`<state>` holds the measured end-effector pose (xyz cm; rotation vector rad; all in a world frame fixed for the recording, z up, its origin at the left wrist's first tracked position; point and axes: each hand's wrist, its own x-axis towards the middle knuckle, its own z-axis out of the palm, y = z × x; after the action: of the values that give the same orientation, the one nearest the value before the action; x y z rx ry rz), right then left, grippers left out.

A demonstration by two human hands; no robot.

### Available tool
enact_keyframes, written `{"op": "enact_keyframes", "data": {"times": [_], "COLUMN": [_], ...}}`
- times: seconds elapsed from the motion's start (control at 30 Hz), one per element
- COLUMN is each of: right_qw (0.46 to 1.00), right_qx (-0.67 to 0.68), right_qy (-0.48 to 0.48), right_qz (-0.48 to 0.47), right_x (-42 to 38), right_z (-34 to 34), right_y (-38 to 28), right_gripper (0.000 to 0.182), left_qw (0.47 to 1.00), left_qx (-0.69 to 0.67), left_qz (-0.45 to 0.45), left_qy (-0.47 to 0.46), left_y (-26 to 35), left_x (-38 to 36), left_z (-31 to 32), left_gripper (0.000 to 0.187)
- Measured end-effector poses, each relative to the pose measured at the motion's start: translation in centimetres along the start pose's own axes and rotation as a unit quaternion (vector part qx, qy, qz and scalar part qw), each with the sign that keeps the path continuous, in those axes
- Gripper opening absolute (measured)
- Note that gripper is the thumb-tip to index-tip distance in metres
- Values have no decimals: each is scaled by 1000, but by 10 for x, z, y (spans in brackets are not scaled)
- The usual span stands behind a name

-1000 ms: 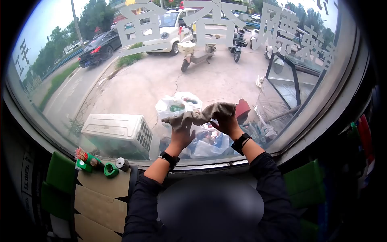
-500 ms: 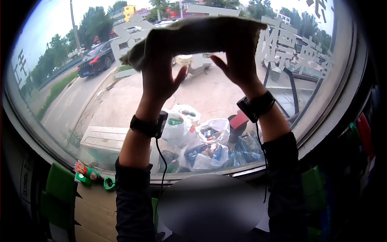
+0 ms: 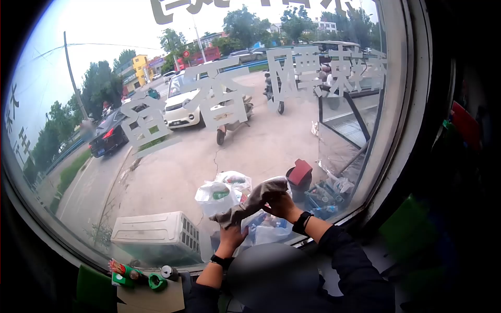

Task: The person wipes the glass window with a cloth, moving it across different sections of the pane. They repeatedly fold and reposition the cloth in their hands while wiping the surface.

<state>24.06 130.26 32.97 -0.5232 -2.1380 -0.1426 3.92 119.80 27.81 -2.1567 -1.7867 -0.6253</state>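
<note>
A grey-brown cloth (image 3: 249, 205) stretches between my two hands, low in front of a big window pane (image 3: 172, 156). At its lower left end is my left hand (image 3: 232, 239), with the thumb out to the side and the fingers hidden by the cloth. My right hand (image 3: 282, 205) is higher up, its fingers closed on the bunched right end. Each wrist wears a black band.
Below left stands a table (image 3: 156, 300) with a green ashtray (image 3: 157, 282), a can (image 3: 169, 272) and a green box (image 3: 122, 280). Beyond the glass are a white outdoor unit (image 3: 148, 232), filled plastic bags (image 3: 214, 197), bottles (image 3: 324, 195) and a white car (image 3: 182, 104).
Both hands have come down with the cloth from the upper part of the window to its lower part. The cloth now slants, and the view has shifted.
</note>
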Motion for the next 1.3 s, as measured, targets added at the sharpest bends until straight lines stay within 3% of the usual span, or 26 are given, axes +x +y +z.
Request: {"op": "enact_keyframes", "data": {"times": [0.07,0.17,0.23,0.27,0.3,0.37,0.4,0.43,0.5,0.57,0.6,0.67,0.77,0.8,0.9,0.93,1.1,1.17,1.3], "right_qw": [999,996,992,983,991,977,980,982,983,985,982,977,976,968,974,958,969,968,972], "right_qx": [18,46,46,-7,14,15,34,54,-91,-110,-113,-111,-93,-126,-113,-173,-123,-97,-116], "right_qy": [14,15,68,154,114,190,171,152,96,76,82,82,78,127,115,161,183,209,185], "right_qz": [-24,-75,-96,-101,-70,-96,-95,-94,-124,-111,-128,-164,-181,-176,-158,-164,-108,-97,-81], "right_x": [44,128,173,190,203,203,195,185,159,146,143,140,145,145,146,142,126,113,93], "right_z": [-24,-57,-78,-93,-96,-86,-77,-69,-79,-73,-74,-77,-106,-121,-156,-170,-251,-280,-328], "right_y": [-10,-20,-26,-34,-31,-31,-25,-19,-7,7,13,27,44,50,82,94,172,209,268], "right_gripper": [27,55,62,65,67,68,68,68,76,79,78,79,84,84,85,84,76,74,87], "left_qw": [998,992,962,961,958,949,945,950,929,945,943,956,964,964,943,941,938,956,939], "left_qx": [19,43,114,53,-8,-12,-39,65,131,42,107,76,28,39,92,110,86,55,92], "left_qz": [-23,-37,-12,-13,-16,-27,-19,-27,44,6,-22,-25,-56,-49,3,-7,40,32,89], "left_qy": [46,109,249,270,287,314,324,304,344,323,314,283,257,259,319,320,334,287,319], "left_y": [-7,-17,-40,-52,-56,-50,-42,-44,-6,8,10,21,42,51,84,91,178,223,315], "left_x": [25,83,118,130,141,142,141,135,129,129,131,141,167,176,217,230,299,328,383], "left_z": [-33,-124,-166,-182,-191,-184,-170,-151,-129,-108,-104,-106,-116,-120,-127,-123,-115,-110,-87], "left_gripper": [61,58,50,48,45,45,51,60,69,74,74,68,64,64,64,60,55,74,78]}}
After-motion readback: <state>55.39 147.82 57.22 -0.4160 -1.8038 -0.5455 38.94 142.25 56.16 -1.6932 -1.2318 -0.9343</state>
